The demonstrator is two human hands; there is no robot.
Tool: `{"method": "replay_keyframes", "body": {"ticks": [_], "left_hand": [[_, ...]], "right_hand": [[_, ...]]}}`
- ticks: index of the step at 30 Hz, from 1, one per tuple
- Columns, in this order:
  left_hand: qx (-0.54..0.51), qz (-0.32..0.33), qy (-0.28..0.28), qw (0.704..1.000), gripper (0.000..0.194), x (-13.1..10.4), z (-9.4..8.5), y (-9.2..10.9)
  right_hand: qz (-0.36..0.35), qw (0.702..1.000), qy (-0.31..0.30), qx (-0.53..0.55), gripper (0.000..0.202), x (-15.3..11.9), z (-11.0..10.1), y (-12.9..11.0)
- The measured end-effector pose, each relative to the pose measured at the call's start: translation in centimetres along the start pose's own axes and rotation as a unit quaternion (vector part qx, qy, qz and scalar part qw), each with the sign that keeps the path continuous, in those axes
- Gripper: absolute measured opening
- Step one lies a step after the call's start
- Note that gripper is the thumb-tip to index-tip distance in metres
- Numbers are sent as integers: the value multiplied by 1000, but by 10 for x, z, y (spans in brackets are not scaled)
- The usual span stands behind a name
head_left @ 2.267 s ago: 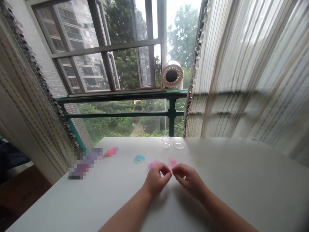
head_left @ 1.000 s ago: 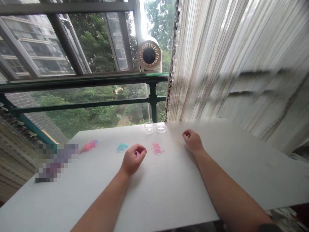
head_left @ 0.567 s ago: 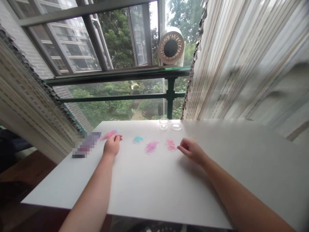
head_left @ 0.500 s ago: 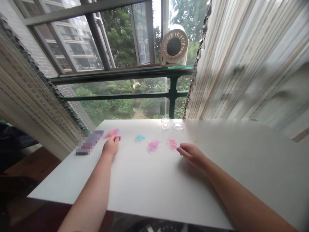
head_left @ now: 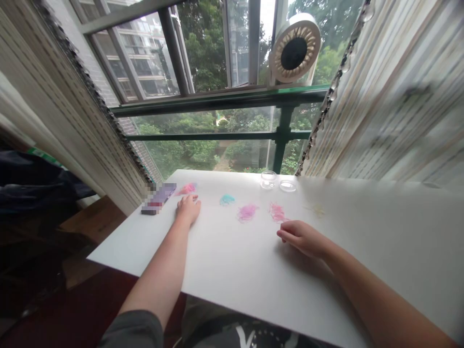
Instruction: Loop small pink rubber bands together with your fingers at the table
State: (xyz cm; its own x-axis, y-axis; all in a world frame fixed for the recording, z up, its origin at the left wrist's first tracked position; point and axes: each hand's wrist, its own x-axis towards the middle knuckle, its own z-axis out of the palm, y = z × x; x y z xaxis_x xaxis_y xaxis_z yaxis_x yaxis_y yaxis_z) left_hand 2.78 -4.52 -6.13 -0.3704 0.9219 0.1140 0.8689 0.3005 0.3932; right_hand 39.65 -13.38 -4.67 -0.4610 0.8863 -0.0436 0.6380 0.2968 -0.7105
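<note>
The left hand (head_left: 187, 210) is lying low, palm down, over the far left part of the bench (head_left: 224, 251), its fingers loosely spread and slightly bent. Its fingertips are reaching to the near side of a multicoloured pile (head_left: 187, 188) of thin pieces, mostly pink and orange with a bluish end; whether they are touching it is hard to tell. The right hand (head_left: 302, 236) is hovering or resting just on the near side of a pink pile (head_left: 277, 212), its fingers curling inward and its thumb drawing close against them. Whether it is pinching a small piece, the view is not showing.

Between the hands, a teal pile (head_left: 227, 199) is lying toward the far edge, and a purple pile (head_left: 248, 212) is spreading a little nearer, to the left of the pink one. A faint yellow pile (head_left: 319, 210) is lying to the right of the pink pile, beyond the right forearm. By the far edge, a clear round container (head_left: 268, 180) is standing with a clear shallow disc (head_left: 287, 186) lying just beside it on the right. A purple object (head_left: 164, 195), partly pixelated, is lying along the left edge, near the multicoloured pile.

Beyond the far edge, a green railing (head_left: 217, 102) is running across the window, and a round white fan (head_left: 295, 48) is standing above it, between two striped curtains.
</note>
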Motion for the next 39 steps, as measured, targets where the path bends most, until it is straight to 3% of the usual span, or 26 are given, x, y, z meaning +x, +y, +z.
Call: {"method": "replay_keyframes", "body": {"ticks": [16, 25, 30, 39], "left_hand": [[-10, -37, 42, 998, 38, 1, 5, 11], [-77, -121, 144, 979, 48, 13, 1, 2], [-71, -107, 160, 979, 53, 24, -2, -5], [-42, -53, 125, 990, 41, 29, 3, -8]], "right_hand": [[-2, 999, -20, -46, 36, 2, 2, -2], [-11, 999, -20, -38, 35, 2, 1, -2], [-9, 999, -27, -36, 34, 2, 1, -2], [2, 998, -45, -40, 36, 1, 0, -6]]}}
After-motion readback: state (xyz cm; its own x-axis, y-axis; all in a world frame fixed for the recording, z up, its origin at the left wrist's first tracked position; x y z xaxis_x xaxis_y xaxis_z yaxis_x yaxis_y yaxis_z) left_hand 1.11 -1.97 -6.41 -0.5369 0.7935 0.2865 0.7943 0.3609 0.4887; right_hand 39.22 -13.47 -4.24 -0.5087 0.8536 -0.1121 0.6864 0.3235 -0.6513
